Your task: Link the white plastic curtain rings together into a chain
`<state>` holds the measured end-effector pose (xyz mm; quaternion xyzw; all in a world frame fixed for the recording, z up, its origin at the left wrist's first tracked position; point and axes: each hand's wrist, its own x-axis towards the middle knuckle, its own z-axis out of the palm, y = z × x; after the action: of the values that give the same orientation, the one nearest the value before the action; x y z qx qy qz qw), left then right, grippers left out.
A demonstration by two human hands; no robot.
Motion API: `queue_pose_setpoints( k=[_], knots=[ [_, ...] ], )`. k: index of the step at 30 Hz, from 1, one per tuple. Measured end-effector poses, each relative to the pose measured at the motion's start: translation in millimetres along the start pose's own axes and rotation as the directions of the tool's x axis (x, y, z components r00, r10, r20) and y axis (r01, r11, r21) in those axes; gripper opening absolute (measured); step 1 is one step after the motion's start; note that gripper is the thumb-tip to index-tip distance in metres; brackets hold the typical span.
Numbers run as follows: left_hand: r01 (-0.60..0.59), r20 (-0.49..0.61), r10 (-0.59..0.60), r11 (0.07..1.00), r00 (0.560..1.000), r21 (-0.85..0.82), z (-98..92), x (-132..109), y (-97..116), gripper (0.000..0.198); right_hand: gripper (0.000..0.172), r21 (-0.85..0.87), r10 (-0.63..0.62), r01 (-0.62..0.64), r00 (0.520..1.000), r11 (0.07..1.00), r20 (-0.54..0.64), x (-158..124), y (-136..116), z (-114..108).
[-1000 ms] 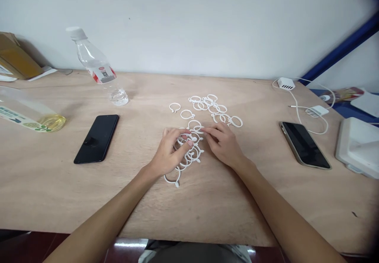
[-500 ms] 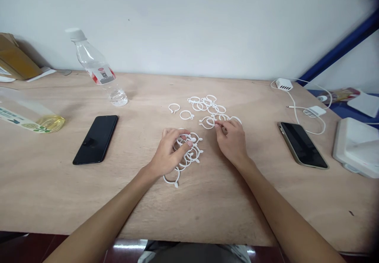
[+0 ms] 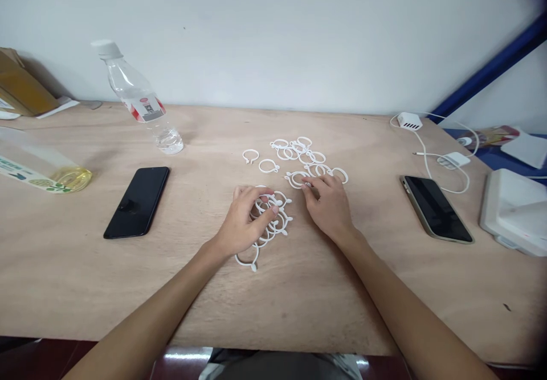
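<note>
Two groups of thin white plastic rings with small knob-like ends lie on the wooden table. My left hand (image 3: 248,217) curls over the nearer pile of rings (image 3: 270,235), thumb and fingers bent around a ring there; the exact contact is partly hidden. At the front of the farther group, my right hand (image 3: 329,203) has its thumb and fingertips closed at the edge of a white ring (image 3: 298,180), which overlaps another ring. Two separate rings, one open-ended ring (image 3: 250,155) and one nearer ring (image 3: 269,166), lie left of the farther group.
A black phone (image 3: 137,202) and a clear water bottle (image 3: 147,106) are on the left, with an oil bottle (image 3: 47,166) beyond. On the right are a second phone (image 3: 436,209), a white charger (image 3: 409,121) with cables, and a white plastic box (image 3: 515,212). A wall backs the table.
My right hand has shifted slightly left and toward me, and the overlapping rings at its fingertips have moved a little left. My left hand stays almost still over its pile.
</note>
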<state>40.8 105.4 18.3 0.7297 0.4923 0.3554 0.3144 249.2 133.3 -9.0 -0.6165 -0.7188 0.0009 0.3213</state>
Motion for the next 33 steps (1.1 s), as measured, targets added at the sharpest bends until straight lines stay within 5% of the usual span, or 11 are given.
queue_pose_setpoints(
  k=[5, 12, 16, 20, 26, 33],
  knots=[
    [-0.012, 0.003, 0.012, 1.000, 1.000, 0.017, 0.5, 0.0, 0.6, 0.027, 0.024, -0.001, -0.038, 0.038, 0.994, 0.999, -0.100, 2.9, 3.5, -3.6],
    [-0.022, 0.015, 0.022, 0.999, 1.000, 0.026, 0.8, -0.4, -0.5, 0.026, 0.019, 0.069, -0.169, 0.204, 0.925, 0.977, -0.340, 7.3, 3.6, -7.9],
    [-0.025, 0.010, 0.024, 1.000, 1.000, 0.019, 1.5, -0.1, -1.6, 0.026, 0.017, 0.182, -0.081, 0.165, 0.914, 0.969, -0.397, 8.8, -1.4, -13.2],
    [-0.039, 0.011, 0.039, 0.999, 0.999, 0.020, 1.6, 0.3, -2.6, 0.026, 0.013, 0.238, 0.070, 0.064, 0.855, 0.969, -0.514, 12.0, 0.3, -20.5],
    [-0.050, 0.003, 0.050, 0.998, 0.999, 0.024, 2.2, 0.5, -3.9, 0.026, 0.014, 0.170, -0.008, 0.078, 0.926, 0.982, -0.377, 13.3, 12.4, -16.9],
    [-0.050, 0.012, 0.050, 0.998, 0.999, 0.029, 1.2, 0.3, -3.0, 0.026, 0.020, 0.195, -0.130, 0.190, 0.949, 0.962, -0.287, 9.9, 9.3, -11.3]
  ],
)
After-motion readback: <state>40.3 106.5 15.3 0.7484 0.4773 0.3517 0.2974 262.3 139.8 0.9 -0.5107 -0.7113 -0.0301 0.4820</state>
